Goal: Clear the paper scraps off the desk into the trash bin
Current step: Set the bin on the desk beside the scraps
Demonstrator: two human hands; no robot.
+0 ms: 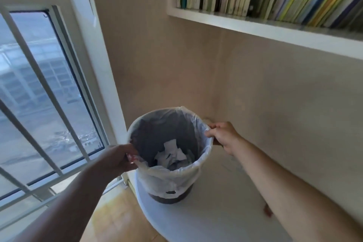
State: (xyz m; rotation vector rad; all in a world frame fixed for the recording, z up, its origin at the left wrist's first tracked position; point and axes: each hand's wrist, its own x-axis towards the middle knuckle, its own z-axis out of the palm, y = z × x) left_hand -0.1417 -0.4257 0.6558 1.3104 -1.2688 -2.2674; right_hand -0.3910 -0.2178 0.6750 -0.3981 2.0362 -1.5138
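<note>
Head view: the bin (169,165) stands upright in the lower middle of the frame on the white counter (212,214), right at the counter's left edge, with bare floor showing below and to the left of it. You have it between both hands. Your left hand (117,160) is at the rim's lower left, fingers (132,158) clenched on a fold of the white liner (172,179). Your right hand (223,135) is at the rim's right side, fingers (211,133) hooked over the edge and grasping liner and rim together. The two grips sit nearly opposite each other across the mouth, so the bin's long axis runs straight up between them, and neither hand is the nearer; both are already touching it.

White scraps (172,155) lie in a loose heap at the bottom of the bin, well below the rim. The liner is thin and crinkled, folded over the edge and hanging slack down the dark outer wall. No scraps show on the visible part of the counter, so the clearing looks close to done. If you lift or shift the bin, expect the left grip, on liner alone, to slip or tear first.
</note>
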